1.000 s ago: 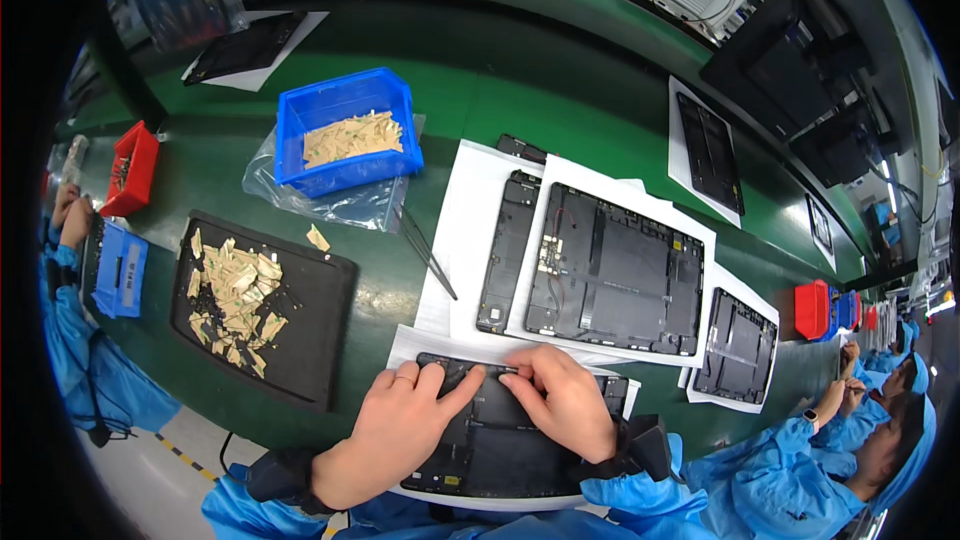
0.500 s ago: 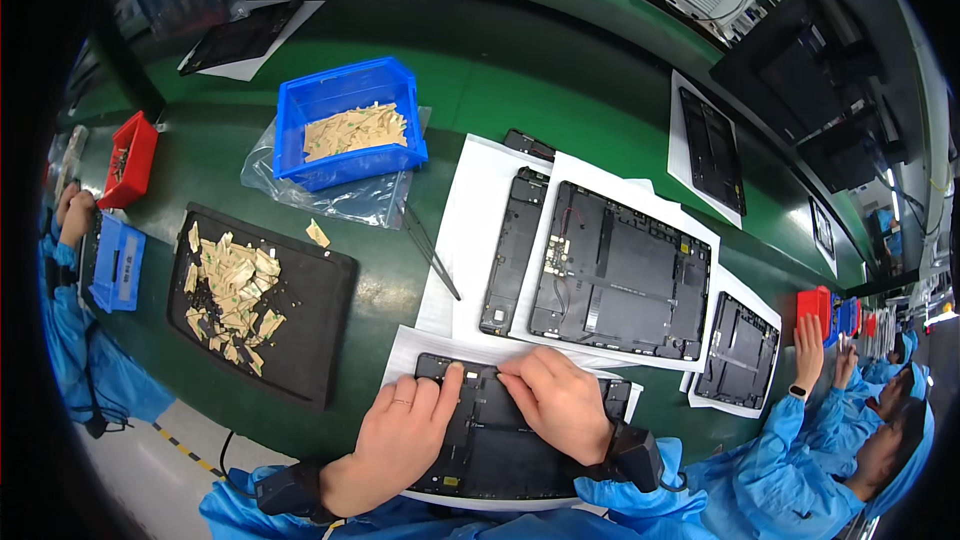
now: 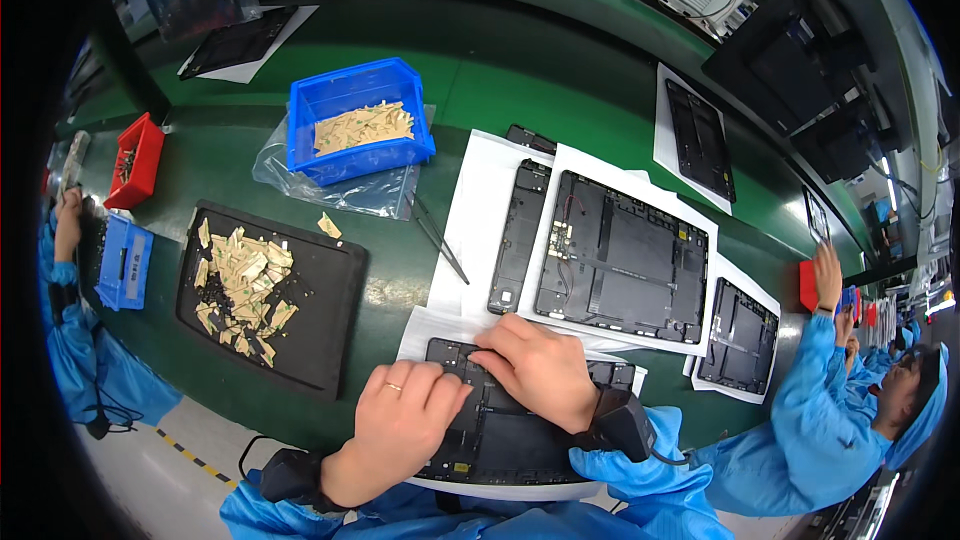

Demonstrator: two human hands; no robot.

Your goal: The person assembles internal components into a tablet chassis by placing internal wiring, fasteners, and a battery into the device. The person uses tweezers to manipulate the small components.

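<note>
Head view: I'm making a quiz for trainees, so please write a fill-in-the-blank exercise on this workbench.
1. Both hands, left hand and right hand, press on a black ___ frame lying on white paper.
2. The bin holding tan stickers is ___ in colour.
3. The ring sits on the ___ hand.
4. Loose tan stickers lie on a ___ tray.

Missing words: tablet; blue; left; black

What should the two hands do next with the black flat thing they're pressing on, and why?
Probably slide the right hand along the top edge of the black tablet frame, pressing as it goes. Both hands lie flat on it, the left hand steadying the near-left part, and the right fingertips sit at the upper-left edge, so the rest of that edge looks not yet pressed.
</note>
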